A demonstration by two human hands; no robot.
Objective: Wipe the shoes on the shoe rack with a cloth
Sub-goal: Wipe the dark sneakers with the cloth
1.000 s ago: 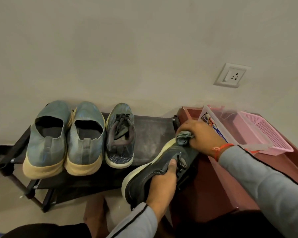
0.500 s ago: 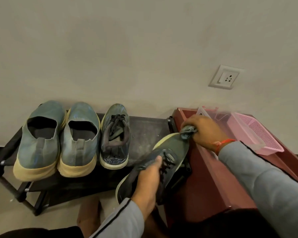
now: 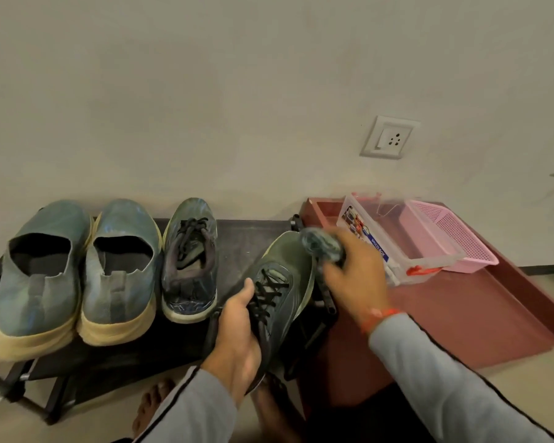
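Over the right end of the shoe rack (image 3: 243, 238), my left hand (image 3: 237, 330) holds the dark laced sneaker (image 3: 279, 282) off the shelf, toe pointing away and up toward the wall. The grip is closed around the collar and heel, thumb lying along the laces, which I judge keeps the shoe steady and leaves the toe and the right flank open for wiping. My right hand (image 3: 352, 276) is clamped on the bunched cloth (image 3: 322, 244), which sits at the toe end of that sneaker; the hand is blurred, so I cannot tell whether the cloth is pressed against the upper or just off it.

The other shoes sit on the rack with their heels toward me: a pair of blue slip-ons (image 3: 77, 270) at the left, touching side by side, and the matching laced sneaker (image 3: 189, 260) just beside them. The bare stretch of shelf to its right looks like the place the held shoe belongs.

To the right of the rack stands a low red-brown surface (image 3: 461, 314) carrying a clear plastic box (image 3: 397, 247) and a pink basket (image 3: 454, 238), both close behind my right hand. I judge the wiping of this shoe to be under way, with the toe getting attention now.
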